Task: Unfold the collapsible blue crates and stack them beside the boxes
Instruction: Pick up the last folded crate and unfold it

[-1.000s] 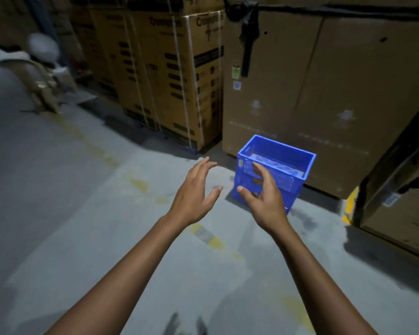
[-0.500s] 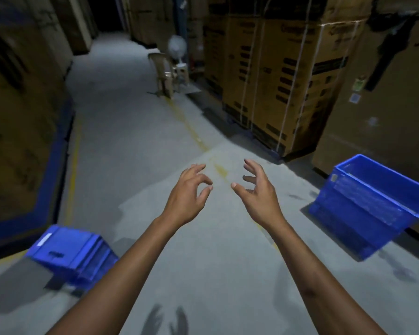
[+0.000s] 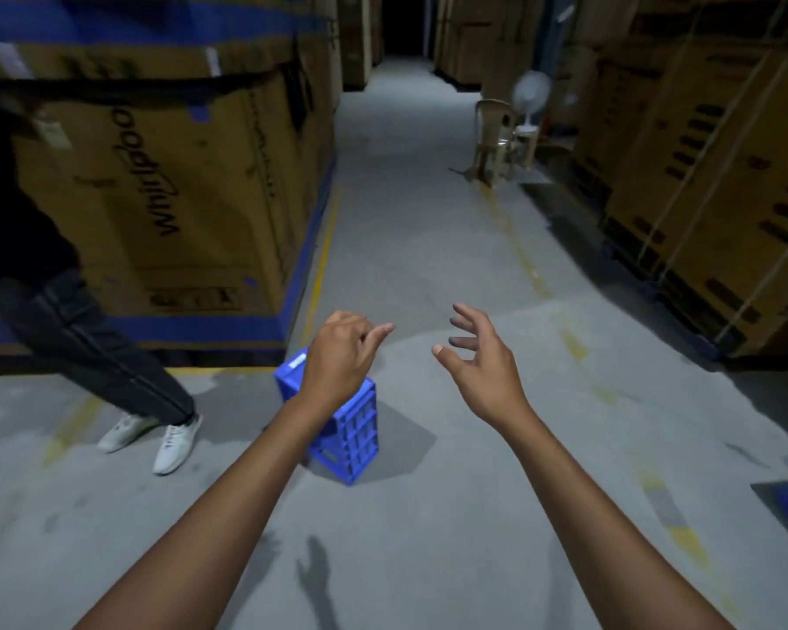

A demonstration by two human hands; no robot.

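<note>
Reaching: left hand (image 3: 337, 356) loosely curled, right hand (image 3: 478, 366) spread, both empty. Folded blue crates (image 3: 351, 429) on floor, centre frame. Advice: grip both side edges, lift level.

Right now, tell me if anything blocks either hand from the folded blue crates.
Nothing visible does. The folded blue crates stand on bare floor beneath the left hand; the right hand is empty too.

Open floor (image 3: 428, 247) ahead; folded crates (image 3: 353, 429) and bystander's legs (image 3: 110, 356) crowd the left
</note>
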